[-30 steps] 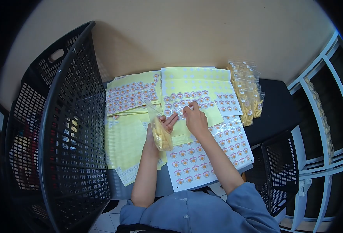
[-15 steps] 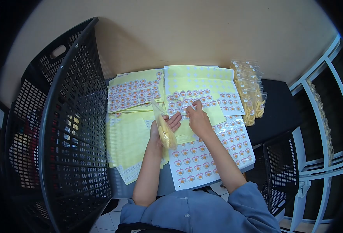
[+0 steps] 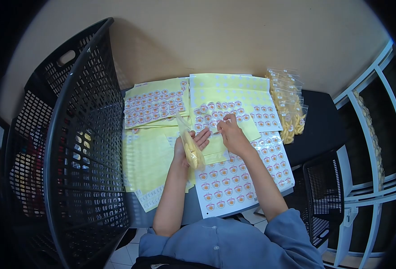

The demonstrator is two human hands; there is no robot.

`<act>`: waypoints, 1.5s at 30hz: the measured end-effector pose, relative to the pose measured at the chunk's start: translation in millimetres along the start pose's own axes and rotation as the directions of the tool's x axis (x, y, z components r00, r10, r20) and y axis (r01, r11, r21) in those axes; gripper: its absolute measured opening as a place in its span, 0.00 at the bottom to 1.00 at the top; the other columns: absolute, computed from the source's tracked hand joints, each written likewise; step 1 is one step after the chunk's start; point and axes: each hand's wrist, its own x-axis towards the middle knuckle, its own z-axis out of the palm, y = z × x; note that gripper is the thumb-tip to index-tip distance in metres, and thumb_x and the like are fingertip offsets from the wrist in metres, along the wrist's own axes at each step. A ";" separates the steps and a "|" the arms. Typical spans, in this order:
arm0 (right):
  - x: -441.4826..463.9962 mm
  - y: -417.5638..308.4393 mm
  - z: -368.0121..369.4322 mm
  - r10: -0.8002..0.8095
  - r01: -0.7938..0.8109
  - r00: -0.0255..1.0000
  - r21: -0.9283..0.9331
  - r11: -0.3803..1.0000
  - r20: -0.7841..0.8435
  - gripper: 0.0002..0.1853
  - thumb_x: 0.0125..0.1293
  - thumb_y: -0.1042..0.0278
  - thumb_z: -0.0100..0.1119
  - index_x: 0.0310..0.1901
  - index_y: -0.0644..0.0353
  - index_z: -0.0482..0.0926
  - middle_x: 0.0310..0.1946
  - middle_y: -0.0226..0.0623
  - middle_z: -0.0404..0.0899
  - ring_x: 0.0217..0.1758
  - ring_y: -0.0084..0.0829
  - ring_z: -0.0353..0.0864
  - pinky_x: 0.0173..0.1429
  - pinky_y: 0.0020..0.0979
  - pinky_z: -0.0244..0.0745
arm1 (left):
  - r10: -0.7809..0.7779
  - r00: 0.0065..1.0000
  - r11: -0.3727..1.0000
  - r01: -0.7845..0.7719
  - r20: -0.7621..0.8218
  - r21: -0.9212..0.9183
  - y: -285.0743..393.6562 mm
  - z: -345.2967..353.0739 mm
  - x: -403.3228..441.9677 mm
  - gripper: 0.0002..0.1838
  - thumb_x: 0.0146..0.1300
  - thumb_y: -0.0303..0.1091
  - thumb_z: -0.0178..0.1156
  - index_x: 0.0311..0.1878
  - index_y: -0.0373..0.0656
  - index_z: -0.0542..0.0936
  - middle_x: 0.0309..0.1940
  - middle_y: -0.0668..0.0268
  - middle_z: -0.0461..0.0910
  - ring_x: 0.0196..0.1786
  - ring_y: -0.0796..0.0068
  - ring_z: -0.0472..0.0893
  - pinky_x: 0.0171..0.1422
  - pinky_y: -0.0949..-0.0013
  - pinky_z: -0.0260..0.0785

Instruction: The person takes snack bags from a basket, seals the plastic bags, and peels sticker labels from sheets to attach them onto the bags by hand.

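Note:
My left hand (image 3: 181,150) holds a clear plastic bag (image 3: 193,153) of pale yellow, finger-shaped pieces. The bag stands tilted against the palm, and the fingers reach out toward the right. My right hand (image 3: 232,135) is closed in a pinch at the lower edge of a sticker sheet (image 3: 213,115), with a round sticker at its fingertips, mostly hidden by them. The sheet has a yellow backing and round white stickers with a pink and orange print. Below it lies a larger white sheet of the same stickers (image 3: 227,188).
A tall black plastic basket (image 3: 83,134) stands at the left. More sticker sheets (image 3: 155,107) are stacked behind my left hand. Filled bags (image 3: 287,107) lie in an overlapping row at the right. A black crate (image 3: 324,197) and a white-framed rack (image 3: 368,130) stand beyond the table.
My right hand shifts slightly, its fingertips staying at the sticker sheet's lower edge. The left hand stays nearly in place with the bag.

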 end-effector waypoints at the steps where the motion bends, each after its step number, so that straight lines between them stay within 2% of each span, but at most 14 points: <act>1: -0.3 -0.1 -1.1 0.001 -0.001 1.000 0.000 1.000 0.000 0.05 0.54 0.80 0.41 0.32 0.62 0.67 0.48 0.50 0.58 0.36 0.52 0.74 0.40 0.43 0.70 | -0.002 1.000 1.000 0.002 0.006 -0.001 0.2 -0.4 0.0 0.11 0.60 0.34 0.39 0.24 0.42 0.68 0.54 0.47 0.64 0.59 0.56 0.65 0.59 0.59 0.60; 3: -0.6 -0.6 -4.2 0.002 -0.004 1.000 0.070 0.998 0.026 0.04 0.55 0.80 0.41 0.32 0.62 0.67 0.47 0.50 0.58 0.40 0.52 0.73 0.41 0.43 0.70 | -0.005 1.000 1.000 0.005 0.013 -0.003 0.1 0.5 -0.2 0.12 0.60 0.34 0.39 0.24 0.42 0.67 0.54 0.47 0.64 0.58 0.56 0.65 0.59 0.59 0.60; 9: -1.3 5.1 -5.3 -0.044 0.040 0.999 0.097 0.994 0.033 0.04 0.57 0.80 0.42 0.32 0.62 0.66 0.46 0.48 0.57 0.46 0.51 0.70 0.45 0.42 0.69 | 0.006 1.000 1.000 -0.006 -0.019 0.020 -0.1 3.9 -1.6 0.12 0.61 0.34 0.38 0.24 0.42 0.66 0.53 0.47 0.65 0.58 0.56 0.66 0.57 0.60 0.62; 15: -2.6 5.5 -10.7 -0.081 0.076 0.996 0.144 0.987 0.033 0.03 0.58 0.79 0.42 0.31 0.62 0.66 0.43 0.45 0.58 0.44 0.46 0.70 0.47 0.38 0.68 | 0.010 0.999 0.999 -0.008 -0.033 0.046 -0.6 4.5 -0.9 0.12 0.61 0.34 0.37 0.24 0.42 0.65 0.53 0.46 0.65 0.57 0.56 0.67 0.56 0.60 0.64; 17: -2.8 7.5 -10.6 -0.085 0.078 0.996 0.153 0.985 0.036 0.03 0.57 0.79 0.42 0.31 0.62 0.66 0.43 0.45 0.58 0.45 0.46 0.70 0.47 0.38 0.68 | 0.022 0.999 0.999 -0.021 -0.037 0.041 -1.4 3.8 -0.4 0.13 0.58 0.35 0.42 0.20 0.42 0.68 0.55 0.44 0.62 0.59 0.51 0.64 0.56 0.57 0.64; 26: -3.5 10.4 -14.7 -0.089 0.078 0.994 0.171 0.982 0.060 0.03 0.56 0.80 0.43 0.32 0.62 0.66 0.44 0.44 0.57 0.46 0.44 0.69 0.48 0.36 0.67 | 0.019 0.998 0.999 -0.017 -0.053 0.033 -1.4 5.0 -1.0 0.13 0.58 0.34 0.42 0.19 0.42 0.67 0.55 0.44 0.62 0.58 0.52 0.64 0.55 0.57 0.65; 27: -3.5 10.6 -15.2 -0.088 0.076 0.994 0.168 0.983 0.065 0.04 0.56 0.80 0.43 0.32 0.62 0.66 0.44 0.44 0.57 0.46 0.44 0.69 0.49 0.36 0.67 | 0.020 0.998 0.999 -0.018 -0.053 0.033 -1.3 4.9 -1.2 0.13 0.58 0.34 0.42 0.19 0.42 0.67 0.55 0.44 0.62 0.58 0.52 0.64 0.55 0.57 0.65; 29: -3.2 12.2 -15.1 -0.088 0.076 0.994 0.171 0.982 0.066 0.04 0.56 0.80 0.43 0.33 0.62 0.66 0.44 0.44 0.57 0.47 0.43 0.69 0.49 0.36 0.67 | 0.015 1.000 0.998 -0.014 -0.021 0.053 -1.0 4.5 -2.0 0.12 0.61 0.34 0.36 0.25 0.42 0.65 0.53 0.46 0.65 0.57 0.56 0.67 0.56 0.60 0.64; 45: -2.5 18.2 -16.5 -0.087 0.070 0.993 0.194 0.978 0.077 0.03 0.57 0.78 0.44 0.33 0.60 0.66 0.45 0.43 0.57 0.50 0.44 0.66 0.53 0.37 0.65 | 0.012 1.000 0.999 -0.012 -0.010 0.030 -1.5 1.7 -0.8 0.11 0.59 0.34 0.39 0.23 0.43 0.66 0.53 0.47 0.65 0.57 0.56 0.67 0.56 0.60 0.63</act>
